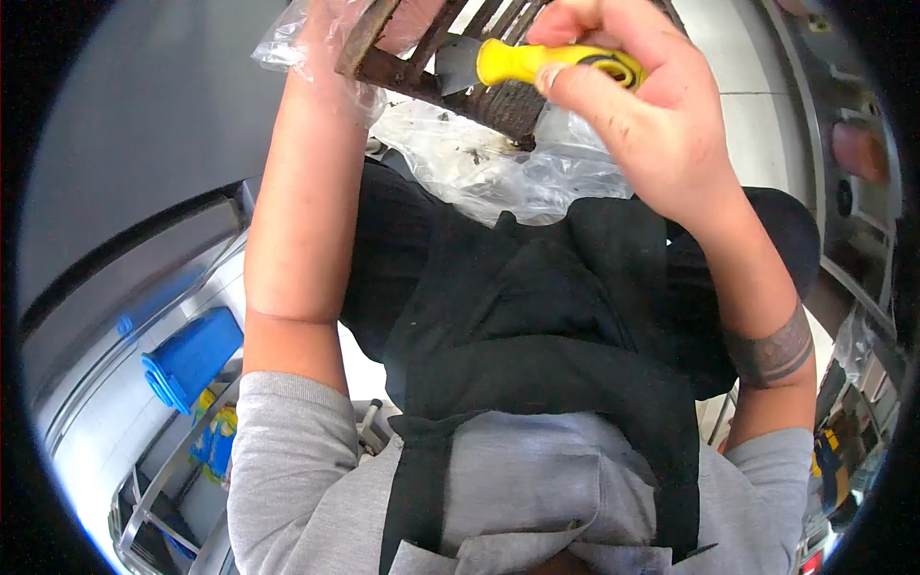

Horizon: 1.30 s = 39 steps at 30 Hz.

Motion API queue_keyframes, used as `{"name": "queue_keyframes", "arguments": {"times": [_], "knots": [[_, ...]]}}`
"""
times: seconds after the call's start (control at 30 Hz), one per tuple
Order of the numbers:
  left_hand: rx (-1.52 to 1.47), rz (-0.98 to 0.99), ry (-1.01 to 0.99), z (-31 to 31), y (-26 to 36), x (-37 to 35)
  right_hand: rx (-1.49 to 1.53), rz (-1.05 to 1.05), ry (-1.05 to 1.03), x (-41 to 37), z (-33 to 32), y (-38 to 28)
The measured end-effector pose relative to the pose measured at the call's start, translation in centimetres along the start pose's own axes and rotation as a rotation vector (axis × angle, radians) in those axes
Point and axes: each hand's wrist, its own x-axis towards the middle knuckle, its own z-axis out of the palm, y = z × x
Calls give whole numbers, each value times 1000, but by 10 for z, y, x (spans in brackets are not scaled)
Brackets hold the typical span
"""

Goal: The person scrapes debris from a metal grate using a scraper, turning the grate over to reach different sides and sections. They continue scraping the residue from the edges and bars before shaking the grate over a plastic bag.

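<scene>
My right hand [661, 105] is closed around the yellow handle of a scraper [513, 62]. Its flat metal blade rests against the bars of a dark, crusted grill grate [412, 84], which is tilted at the top of the view. My left hand [407, 27] is wrapped in clear plastic and holds the grate from behind at its left side; most of its fingers are hidden by the bars and the frame edge. Beneath the grate, a clear plastic sheet [479, 172] lies on the floor, with dark flakes scattered on it.
A dark grey panel [144, 125] stands close on my left, and metal equipment [853, 163] on my right. Farther back at left are a blue bin [196, 355] and a yellow-and-blue bag [216, 436]. My knees, in black, flank the plastic sheet.
</scene>
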Motion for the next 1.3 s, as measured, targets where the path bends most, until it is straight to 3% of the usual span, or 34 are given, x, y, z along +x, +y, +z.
{"name": "queue_keyframes", "arguments": {"times": [0.03,0.1,0.17,0.27,0.33,0.43,0.47,0.57,0.63,0.8,1.17,1.3], "knots": [[6,0,3,-1,3,0,6,-3,-1,-1,2,5],[75,-186,-46,3,12,-1,-107,-154,-113,-5,10,18],[9,-168,-66,7,9,1,-83,55,-243,-10,21,21],[6,-183,-32,6,6,3,-296,-67,-232,-10,16,11],[213,-110,0,2,2,4,-597,-279,-177,-14,14,2],[180,-71,2,16,-1,1,-638,-248,-200,-19,16,-6],[238,18,26,15,-5,3,-635,-244,-197,-19,18,-5],[47,-56,-49,11,0,1,-581,-208,-179,-22,30,11],[128,0,-43,-6,4,4,-378,-232,-71,-26,42,32],[18,-21,-52,0,8,5,-251,-486,162,-24,72,80],[80,6,-99,0,13,3,-99,-515,227,-18,102,101],[172,14,19,4,16,-1,-73,-589,294,-11,109,108]]}}
